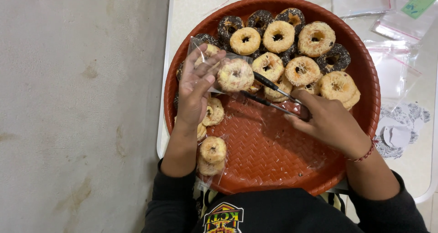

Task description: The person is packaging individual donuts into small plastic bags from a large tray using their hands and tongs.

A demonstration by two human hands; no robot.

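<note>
Left hand (195, 84) holds bag (214, 64) around doughnut (235, 75); right hand (326, 121) grips tongs (271, 94).

Single head-worn view, straight down and close over a round red tray (360, 73) and table edge.

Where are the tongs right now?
In the head view, the tongs are in the right hand, over the middle of the red tray, their tips at the doughnut in the clear bag the left hand holds.
</note>
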